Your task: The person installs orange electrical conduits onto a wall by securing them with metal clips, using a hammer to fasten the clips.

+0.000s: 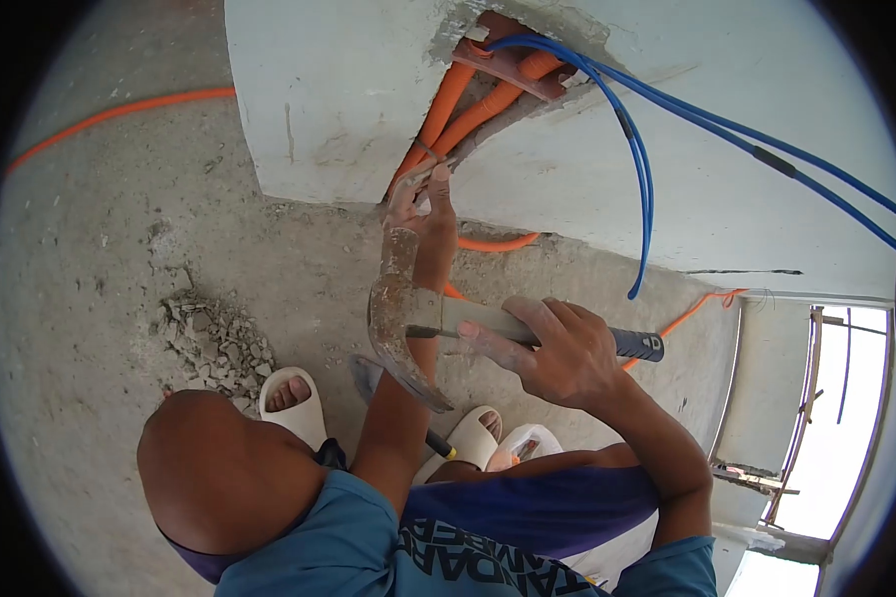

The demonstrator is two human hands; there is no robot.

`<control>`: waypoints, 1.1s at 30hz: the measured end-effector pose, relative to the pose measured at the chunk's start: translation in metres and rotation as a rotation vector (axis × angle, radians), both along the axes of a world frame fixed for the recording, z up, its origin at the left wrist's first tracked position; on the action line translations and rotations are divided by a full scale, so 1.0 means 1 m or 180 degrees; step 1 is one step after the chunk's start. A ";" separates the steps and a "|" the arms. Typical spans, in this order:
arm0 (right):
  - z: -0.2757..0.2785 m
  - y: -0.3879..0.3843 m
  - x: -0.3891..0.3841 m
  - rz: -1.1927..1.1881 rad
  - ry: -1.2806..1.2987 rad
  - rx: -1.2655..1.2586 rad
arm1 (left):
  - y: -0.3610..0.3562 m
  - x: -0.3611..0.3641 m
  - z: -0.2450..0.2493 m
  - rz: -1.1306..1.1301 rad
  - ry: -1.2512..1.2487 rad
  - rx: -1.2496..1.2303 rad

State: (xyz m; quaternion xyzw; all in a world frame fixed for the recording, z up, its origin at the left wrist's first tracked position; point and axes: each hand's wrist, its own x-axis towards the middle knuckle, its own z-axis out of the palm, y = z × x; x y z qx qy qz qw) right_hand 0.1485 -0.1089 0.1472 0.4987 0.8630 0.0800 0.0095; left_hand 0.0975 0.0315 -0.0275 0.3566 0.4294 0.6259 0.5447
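My right hand (558, 348) is wrapped round the handle of a claw hammer (398, 323), whose worn, rusty head points left, in front of my left forearm. My left hand (426, 214) is up against the wall at the lower end of a chased slot, thumb raised and fingers curled. What its fingers hold is too small and partly hidden to make out. Beside them, two orange corrugated conduits (473, 117) run down the slot from a recessed box (513, 75). A thin tie crosses the conduits just above my hand.
Blue cables (639, 149) hang from the box and stretch right. A rubble heap (209, 338) lies on the concrete floor by my sandalled foot. A tool with a black, yellow-tipped handle (438, 443) is under my left arm. More orange conduit (119, 107) crosses the floor.
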 end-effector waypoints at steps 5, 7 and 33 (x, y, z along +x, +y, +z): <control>0.006 -0.003 0.006 -0.0086 -0.0018 -0.0085 | 0.015 0.016 0.014 0.0579 -0.0276 0.0533; 0.006 -0.004 0.008 -0.0102 -0.0013 -0.0088 | 0.027 0.022 0.009 0.0963 0.0118 0.0943; -0.009 0.029 0.038 0.0073 -0.0235 0.0696 | 0.032 0.013 0.043 0.0095 0.0448 -0.0400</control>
